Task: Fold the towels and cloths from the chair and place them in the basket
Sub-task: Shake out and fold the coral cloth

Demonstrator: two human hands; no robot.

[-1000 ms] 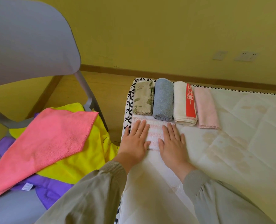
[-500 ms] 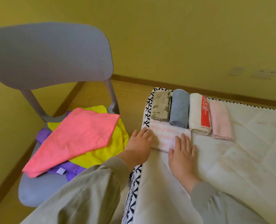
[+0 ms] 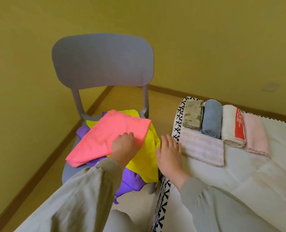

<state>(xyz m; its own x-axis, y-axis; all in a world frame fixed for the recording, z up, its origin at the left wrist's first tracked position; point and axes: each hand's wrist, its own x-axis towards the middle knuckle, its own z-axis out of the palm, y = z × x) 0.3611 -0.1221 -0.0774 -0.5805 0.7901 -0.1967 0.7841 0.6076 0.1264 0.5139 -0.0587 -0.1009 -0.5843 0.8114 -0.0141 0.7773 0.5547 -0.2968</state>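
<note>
A grey chair (image 3: 102, 64) stands left of the mattress and holds a pile of cloths. A pink cloth (image 3: 105, 136) lies on top, over a yellow cloth (image 3: 145, 158) and a purple cloth (image 3: 130, 180). My left hand (image 3: 124, 144) is on the pink cloth's near edge with its fingers curled into the fabric. My right hand (image 3: 170, 153) hovers open, fingers straight, between the chair and the mattress edge, beside a folded pink-striped white towel (image 3: 202, 148). No basket is in view.
Folded towels lie in a row on the white mattress (image 3: 256, 173): a floral olive one (image 3: 193, 114), a blue one (image 3: 211, 118), a white one with a red band (image 3: 231, 126) and a pale pink one (image 3: 256, 133). Yellow walls meet in a corner behind the chair.
Both hands left the striped towel. My left hand went left onto the pink cloth on the chair; my right hand slid off the mattress edge. The view turned left.
</note>
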